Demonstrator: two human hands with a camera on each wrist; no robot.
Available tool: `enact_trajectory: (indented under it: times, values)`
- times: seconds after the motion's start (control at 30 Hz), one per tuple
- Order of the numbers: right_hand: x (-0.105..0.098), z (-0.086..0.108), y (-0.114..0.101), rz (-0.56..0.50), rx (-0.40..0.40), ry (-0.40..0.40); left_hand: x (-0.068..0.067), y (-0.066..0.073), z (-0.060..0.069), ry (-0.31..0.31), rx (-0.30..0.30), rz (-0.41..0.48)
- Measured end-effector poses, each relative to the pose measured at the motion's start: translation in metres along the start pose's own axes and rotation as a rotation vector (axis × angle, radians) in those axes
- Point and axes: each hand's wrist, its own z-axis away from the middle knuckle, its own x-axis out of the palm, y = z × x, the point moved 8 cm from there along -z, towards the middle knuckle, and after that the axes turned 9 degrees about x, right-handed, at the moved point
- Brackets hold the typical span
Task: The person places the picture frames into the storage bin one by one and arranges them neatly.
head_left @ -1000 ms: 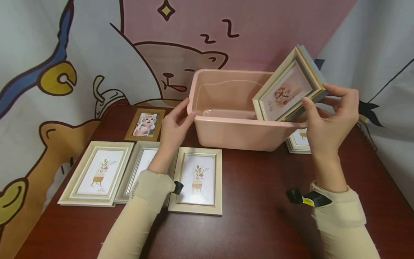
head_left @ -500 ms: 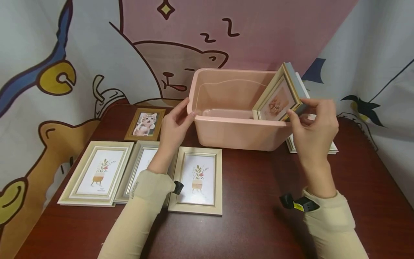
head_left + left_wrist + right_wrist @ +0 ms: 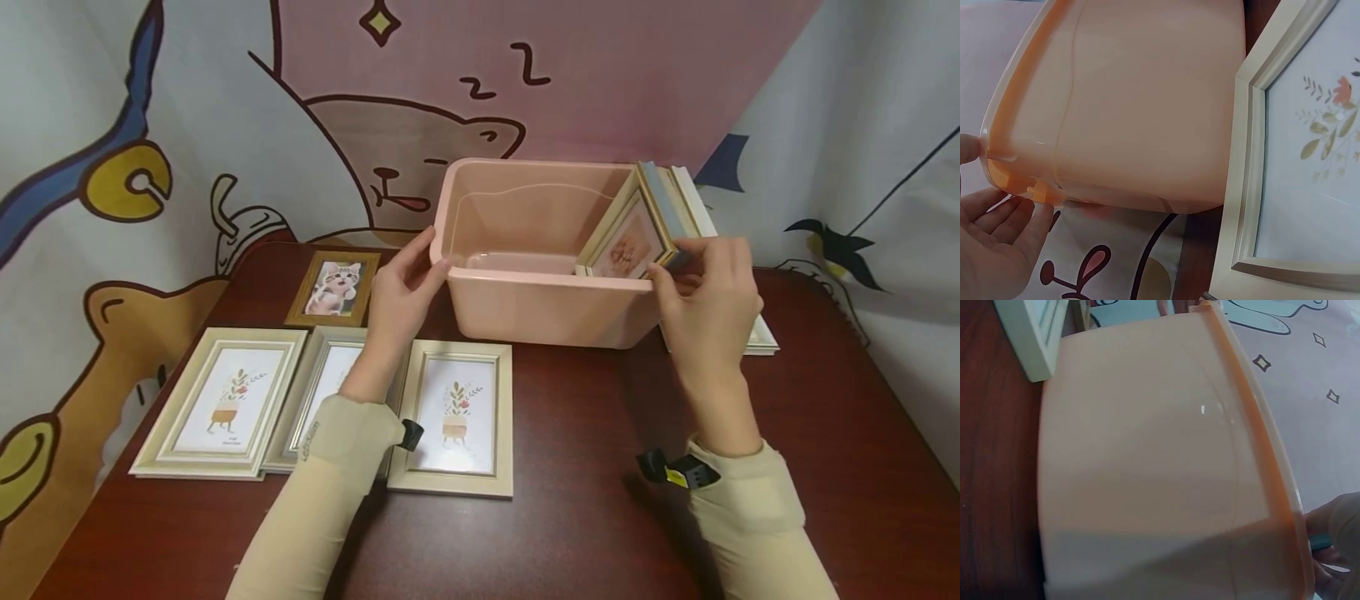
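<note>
A pink plastic bin (image 3: pixel 543 315) stands on the table. My left hand (image 3: pixel 397 298) grips its left rim, the thumb and fingers on either side of the edge in the left wrist view. At the bin's right end, my right hand (image 3: pixel 708 312) pinches a cream picture frame (image 3: pixel 628 243) with a pinkish flower print. That frame stands on its edge inside the bin, leaning right against other frames (image 3: pixel 692 200). In the right wrist view the bin's wall (image 3: pixel 1154 444) hides most of the held frame.
Three cream frames with plant prints, among them the rightmost frame (image 3: pixel 455 421), lie in front at left. Behind them is a brown frame (image 3: pixel 332 289) with a kitten picture. Another cream frame (image 3: pixel 763 337) lies right of the bin, partly covered by my right hand.
My right hand has moved left and down, lowering the flower-print frame into the bin and standing it steeper. The left hand keeps its grip on the rim.
</note>
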Motion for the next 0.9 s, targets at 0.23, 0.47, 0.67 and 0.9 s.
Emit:
enact_trajectory:
  times: [0.23, 0.47, 0.67, 0.9]
  values:
    - [0.0049, 0.0009, -0.0009, 0.041, -0.009, -0.024, -0.0007, -0.0011, 0.0004, 0.002, 0.002, -0.01]
    - [0.003, -0.001, -0.0011, 0.056, -0.003, -0.002, 0.0002, -0.0007, 0.0004, -0.002, 0.01, -0.002]
    - [0.0047, -0.0031, -0.0021, 0.06, 0.004, -0.004, 0.0001, -0.001, 0.0006, -0.004, 0.011, 0.001]
    - [0.0056, -0.0031, -0.0027, 0.059, 0.006, 0.017, 0.0002, -0.0002, 0.0005, -0.007, 0.015, -0.004]
